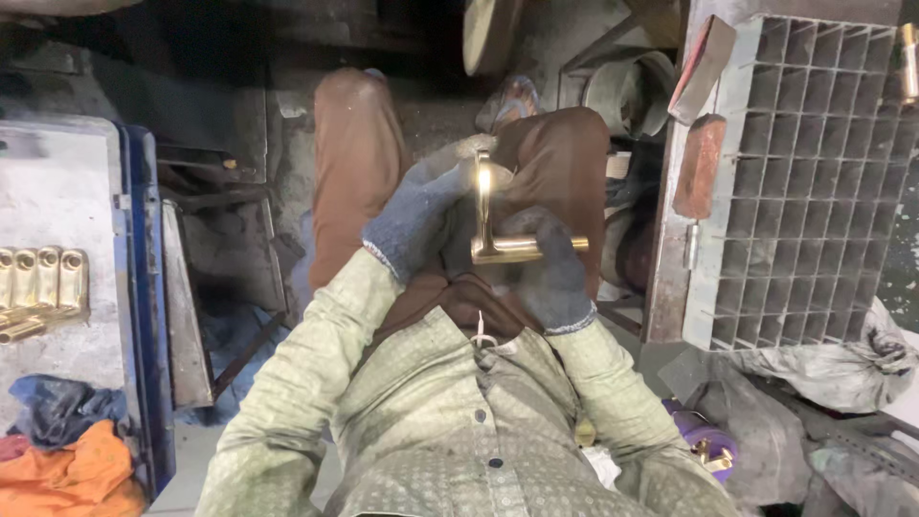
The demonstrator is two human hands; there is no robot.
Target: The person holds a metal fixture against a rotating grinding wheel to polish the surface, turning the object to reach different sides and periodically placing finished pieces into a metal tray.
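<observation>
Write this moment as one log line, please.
left hand: gloved, on brass fitting | right hand: gloved, gripping its lower bar | held above lap | more brass parts at left

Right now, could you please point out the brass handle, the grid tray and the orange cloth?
brass handle (484, 206), head view, on its upright bar.
grid tray (814, 172), head view, on its cell walls.
orange cloth (72, 474), head view, on its folds.

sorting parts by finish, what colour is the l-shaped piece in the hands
Shiny brass-gold L-shaped piece, best seen in the head view.
</observation>
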